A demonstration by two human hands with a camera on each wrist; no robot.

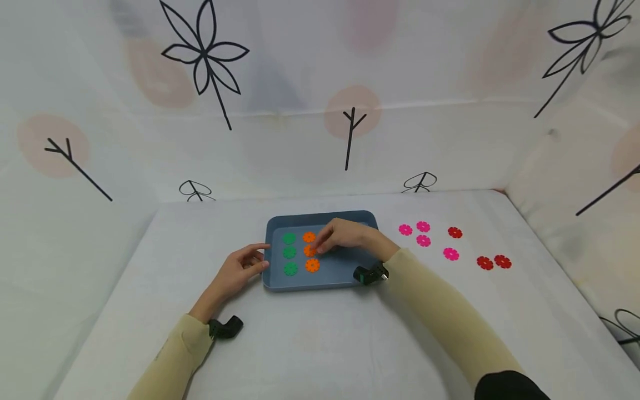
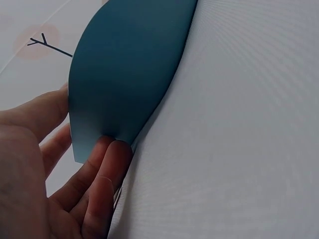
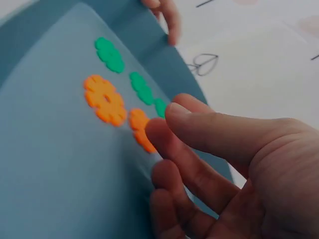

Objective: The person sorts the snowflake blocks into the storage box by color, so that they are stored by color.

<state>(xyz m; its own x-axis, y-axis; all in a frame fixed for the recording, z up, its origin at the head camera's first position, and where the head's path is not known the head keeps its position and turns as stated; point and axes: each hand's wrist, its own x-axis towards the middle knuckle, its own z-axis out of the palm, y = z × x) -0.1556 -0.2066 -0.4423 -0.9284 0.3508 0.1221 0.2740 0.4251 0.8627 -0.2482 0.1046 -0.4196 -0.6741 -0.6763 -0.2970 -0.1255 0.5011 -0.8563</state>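
The middle orange flower piece (image 1: 308, 251) lies flat in the blue-grey tray (image 1: 345, 271), between the upper orange piece (image 1: 309, 237) and the lower orange piece (image 1: 312, 265), the three forming a column. Your right hand (image 1: 342, 234) reaches over the tray's floor, its fingertips at the near edge of that middle piece; whether they touch it, you cannot tell. The right wrist view shows your right thumb and forefinger narrowly spaced, the other fingers loosely bent, and nothing visible between them.

To the left of this column, and parallel to it, lie three green flower pieces (image 1: 289, 252), also inside the tray. Your left hand (image 1: 239, 270) holds the tray's left end: thumb and forefinger tips meet the rim, while, in the left wrist view, other fingertips lie bent against the foot of the outer wall.

Well to the right of the tray, on the white tabletop (image 1: 310, 344), lie four pink flower pieces (image 1: 423, 240), three clustered and one apart, and beyond them three red flower pieces (image 1: 485, 263), two side by side. Pale cloth walls (image 1: 290, 153) with black plant drawings (image 1: 204, 54) surround the tabletop.
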